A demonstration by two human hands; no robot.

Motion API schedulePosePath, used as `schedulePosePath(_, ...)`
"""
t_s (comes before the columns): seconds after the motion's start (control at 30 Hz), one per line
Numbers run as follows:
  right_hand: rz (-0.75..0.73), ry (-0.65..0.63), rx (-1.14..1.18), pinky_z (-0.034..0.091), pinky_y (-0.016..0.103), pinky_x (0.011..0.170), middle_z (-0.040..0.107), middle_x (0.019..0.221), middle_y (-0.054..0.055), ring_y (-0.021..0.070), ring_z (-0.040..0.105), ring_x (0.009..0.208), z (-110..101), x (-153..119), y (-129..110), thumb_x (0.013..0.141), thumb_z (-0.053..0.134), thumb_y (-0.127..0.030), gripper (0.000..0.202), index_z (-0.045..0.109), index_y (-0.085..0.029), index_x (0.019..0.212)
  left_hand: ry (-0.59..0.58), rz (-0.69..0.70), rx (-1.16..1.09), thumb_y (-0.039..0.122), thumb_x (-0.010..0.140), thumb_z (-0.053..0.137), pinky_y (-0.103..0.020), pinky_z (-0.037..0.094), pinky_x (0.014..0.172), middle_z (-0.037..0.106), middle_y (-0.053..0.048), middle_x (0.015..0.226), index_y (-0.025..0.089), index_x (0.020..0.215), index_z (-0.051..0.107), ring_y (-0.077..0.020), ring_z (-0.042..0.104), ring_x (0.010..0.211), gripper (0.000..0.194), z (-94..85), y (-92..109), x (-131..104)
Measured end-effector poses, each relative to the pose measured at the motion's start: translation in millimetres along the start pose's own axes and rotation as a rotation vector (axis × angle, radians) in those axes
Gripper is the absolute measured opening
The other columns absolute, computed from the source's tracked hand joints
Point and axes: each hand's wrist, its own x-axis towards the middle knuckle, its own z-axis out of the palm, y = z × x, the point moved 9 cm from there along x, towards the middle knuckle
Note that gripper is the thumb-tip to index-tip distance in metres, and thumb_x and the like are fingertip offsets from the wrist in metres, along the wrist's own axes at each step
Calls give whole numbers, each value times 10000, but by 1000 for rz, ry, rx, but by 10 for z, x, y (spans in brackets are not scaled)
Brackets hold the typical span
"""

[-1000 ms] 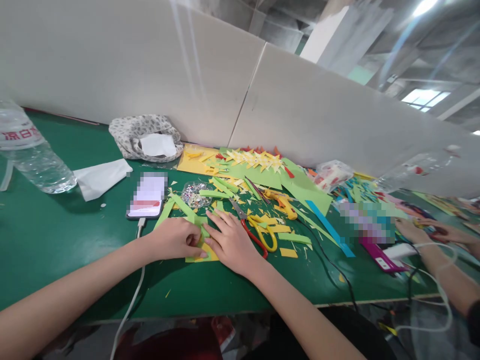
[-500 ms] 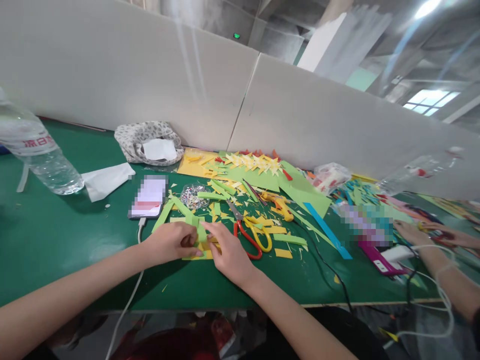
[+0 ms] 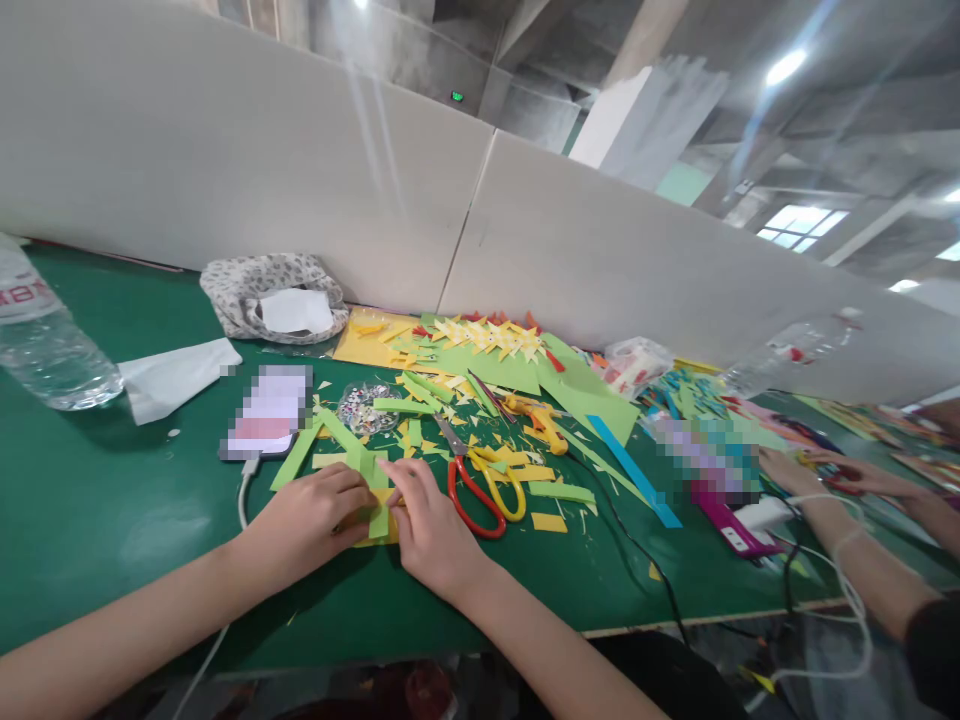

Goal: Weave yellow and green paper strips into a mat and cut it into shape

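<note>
My left hand [image 3: 319, 520] is closed at the left edge of a light green paper strip [image 3: 379, 520], which lies over yellow paper [image 3: 390, 497]. From the right, my right hand [image 3: 429, 520] pinches at the same papers; its fingertips hide what exactly lies between them. Other green strips [image 3: 341, 432] reach up and left from my fingers. Just right of my right hand lie scissors [image 3: 476, 480] with one red and one yellow handle. Behind the hands is a clear dish of small beads [image 3: 369, 407].
A phone [image 3: 270, 410] with a white cable, a water bottle [image 3: 56, 340] and a fabric pouch [image 3: 274, 295] are at the left. A yellow glue gun [image 3: 544, 420] and blue strip [image 3: 634, 470] lie right. Another person's hands [image 3: 862, 475] work at far right.
The view has shifted, so most items sit farther left. My left hand's fingers have moved slightly on the paper, and more of the green strip shows between my hands.
</note>
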Motion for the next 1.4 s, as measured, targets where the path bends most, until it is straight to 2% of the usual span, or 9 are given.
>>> schedulePosePath(0.13,-10,16,-56,481,304,852,498,1173,64,167,554,984,-340,110,188,802,469,-121,408,458,-244,1191,-7,-6,-5,187,826,524,-315,486,727,656,-50,908,205,930,634,-215,596,885,152,3,-4,-3)
schedulePosePath(0.23,353,238,-389,443,288,875,579,1008,33,169,552,964,-1025,81,912,794,541,-259,183,542,-234,976,-26,10,24,247,852,508,-317,482,705,658,-49,894,203,931,630,-220,601,867,152,8,21,-10)
schedulePosePath(0.33,584,383,-525,382,423,907,556,1024,159,282,506,1023,-1522,-108,1566,783,550,-351,313,511,-127,999,-8,55,91,224,877,457,-311,472,674,661,-43,851,201,914,630,-218,604,836,179,-22,79,-15)
schedulePosePath(0.43,747,425,-570,413,437,799,576,935,195,329,539,935,-1655,-312,2022,717,610,-393,398,506,-90,953,57,102,105,230,888,435,-267,462,637,654,-33,794,207,897,635,-186,605,784,202,-96,139,-17)
schedulePosePath(0.57,838,467,-571,426,366,728,604,889,145,301,575,868,-1600,-445,2232,694,619,-372,397,501,-121,978,114,156,108,257,906,411,-239,458,615,643,-27,749,205,907,636,-162,603,745,231,-162,202,-28)
schedulePosePath(0.77,881,637,-503,435,372,731,591,1011,153,289,582,907,-1716,-511,2164,749,542,-409,456,449,-135,1102,143,185,138,241,922,374,-232,465,627,640,-27,728,194,897,633,-151,601,722,265,-182,240,-43)
schedulePosePath(0.93,604,661,-274,483,336,746,583,1097,116,215,610,875,-1517,-303,1689,717,599,-469,571,424,-179,1177,173,206,163,213,923,363,-237,468,599,639,-31,705,185,873,628,-154,601,688,271,-213,284,-42)
schedulePosePath(1.13,307,367,-155,487,396,851,642,1065,92,245,609,995,-904,-66,942,711,653,-350,571,452,-236,1234,159,216,195,200,913,397,-242,467,590,640,-36,696,173,847,622,-157,600,671,236,-209,297,-43)
schedulePosePath(1.4,232,293,-184,495,400,878,645,1074,60,233,619,998,-685,-23,791,735,651,-263,550,458,-264,1250,166,208,216,192,914,379,-240,469,581,636,-40,692,162,841,606,-155,598,660,240,-206,297,-36)
